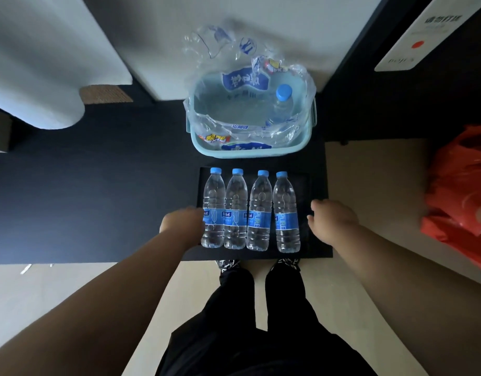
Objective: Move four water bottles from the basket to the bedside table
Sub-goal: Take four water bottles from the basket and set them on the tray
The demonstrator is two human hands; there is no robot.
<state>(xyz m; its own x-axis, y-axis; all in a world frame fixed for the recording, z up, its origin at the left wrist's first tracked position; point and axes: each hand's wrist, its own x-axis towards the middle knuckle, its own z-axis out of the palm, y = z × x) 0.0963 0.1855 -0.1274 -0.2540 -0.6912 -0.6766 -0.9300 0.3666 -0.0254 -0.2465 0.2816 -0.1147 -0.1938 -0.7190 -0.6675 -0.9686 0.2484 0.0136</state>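
Several clear water bottles with blue caps and blue labels sit side by side in a row on a black tray [312, 191] on the dark bedside table [125, 199], caps pointing away from me. My left hand [181, 222] rests against the left side of the leftmost bottle [213, 210]. My right hand [332, 221] hovers just right of the rightmost bottle [286, 213], not touching it, fingers loosely curled and holding nothing. Behind the tray stands the light-blue basket [250, 153], lined with crumpled clear plastic wrap, with one more bottle [282, 104] in its right side.
A red plastic bag [461, 191] lies on the floor to the right. A white bed [36, 63] is at the left, and a white wall panel behind the basket. My legs and shoes [258, 264] stand at the table's front edge.
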